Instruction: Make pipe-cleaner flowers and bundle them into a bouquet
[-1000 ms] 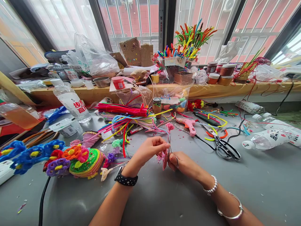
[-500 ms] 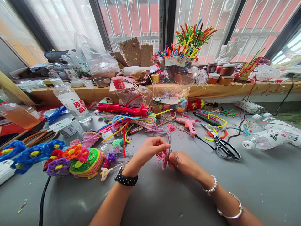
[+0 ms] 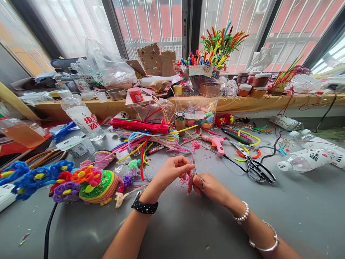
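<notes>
My left hand (image 3: 176,171) is closed in a pinch, thumb and index finger meeting beside the blades of small scissors (image 3: 194,168). It grips a thin pink chenille stem, mostly hidden by the fingers. A fluffy pink tuft (image 3: 196,145) shows just above the fingertips, apparently at the stem's upper end. My right hand (image 3: 208,185) is closed around the scissors, whose blades point up and away from me. Part of a pinkish handle (image 3: 190,185) shows left of the right fingers. Pink fuzz clippings (image 3: 183,181) lie on the table below the left fingers.
Bundled chenille stems (image 3: 140,125) lie beyond my hands. A pink glue gun (image 3: 215,143) and large black-handled scissors (image 3: 258,169) lie to the right, near fallen bottles (image 3: 304,160). Chenille flowers (image 3: 67,181) sit at left by an upright bottle (image 3: 82,117). A cluttered ledge (image 3: 161,104) runs behind.
Both hands stay in almost the same place. The pinkish handle by the right fingers has shifted very slightly; nothing else visibly differs.
</notes>
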Tool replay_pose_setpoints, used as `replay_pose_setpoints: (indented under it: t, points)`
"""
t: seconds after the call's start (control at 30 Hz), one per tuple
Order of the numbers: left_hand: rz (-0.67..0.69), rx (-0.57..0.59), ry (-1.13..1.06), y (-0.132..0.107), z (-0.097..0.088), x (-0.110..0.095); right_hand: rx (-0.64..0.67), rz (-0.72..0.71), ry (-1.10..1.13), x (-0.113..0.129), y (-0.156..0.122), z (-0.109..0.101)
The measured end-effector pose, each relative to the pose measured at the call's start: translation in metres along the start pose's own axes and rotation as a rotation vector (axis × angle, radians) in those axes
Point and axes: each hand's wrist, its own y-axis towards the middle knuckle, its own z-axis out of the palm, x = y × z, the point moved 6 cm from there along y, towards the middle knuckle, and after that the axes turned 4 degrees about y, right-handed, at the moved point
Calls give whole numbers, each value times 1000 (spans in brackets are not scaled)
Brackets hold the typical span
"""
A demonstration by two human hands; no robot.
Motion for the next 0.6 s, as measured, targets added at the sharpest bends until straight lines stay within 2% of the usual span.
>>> replay_pose_setpoints:
  t: [0.23,0.5,0.6]
  points:
    - [-34,55,18,0,4,2,-19,9,-29,-3,3,-2]
    - [-16,49,23,1,2,4,-74,72,-45,-7,2,-6]
    - [-24,44,17,1,2,5,-55,52,-40,-6,3,-5]
